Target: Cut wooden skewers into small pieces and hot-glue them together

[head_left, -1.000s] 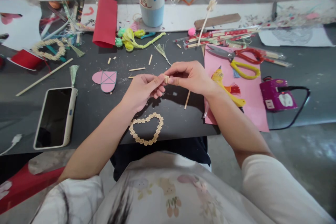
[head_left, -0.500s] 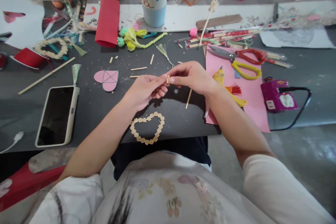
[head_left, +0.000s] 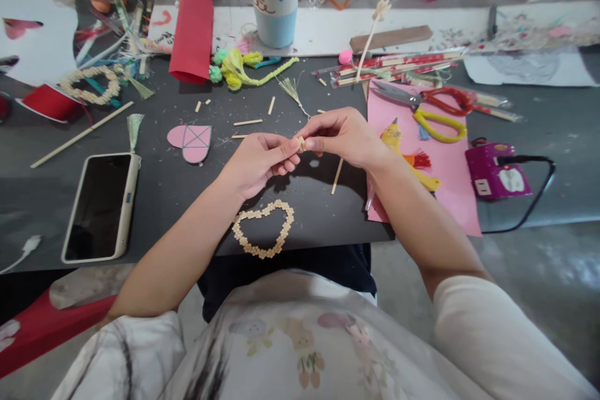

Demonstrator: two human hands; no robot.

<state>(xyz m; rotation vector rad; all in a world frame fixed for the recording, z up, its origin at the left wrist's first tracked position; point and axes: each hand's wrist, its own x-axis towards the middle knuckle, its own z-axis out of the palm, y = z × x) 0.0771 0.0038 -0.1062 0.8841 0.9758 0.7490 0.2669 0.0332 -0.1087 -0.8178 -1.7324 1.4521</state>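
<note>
A small pale wooden piece [head_left: 301, 144] is pinched between the fingertips of both hands above the dark table; its exact shape is partly covered. My left hand [head_left: 262, 162] holds it from the left with thumb and forefinger, the other fingers curled. From the right, my right hand [head_left: 349, 137] grips it between thumb and forefinger. Below them, near the front edge, lies a heart-shaped ring of small wooden flowers [head_left: 263, 252]. A pink paper heart [head_left: 190, 142] with dark lines lies to the left, and short wooden sticks [head_left: 248, 122] are scattered behind my hands.
To the left lies a phone [head_left: 100, 206] with a tassel. Pink paper [head_left: 450, 200] on the right carries scissors [head_left: 438, 115] and a yellow glue gun [head_left: 422, 176]. A purple box [head_left: 497, 169] with a cable stands farther right. A tumbler [head_left: 276, 6] stands at the back.
The small wooden piece has turned slightly between my fingertips. Both hands stay in nearly the same place, and the things on the table have not moved.
</note>
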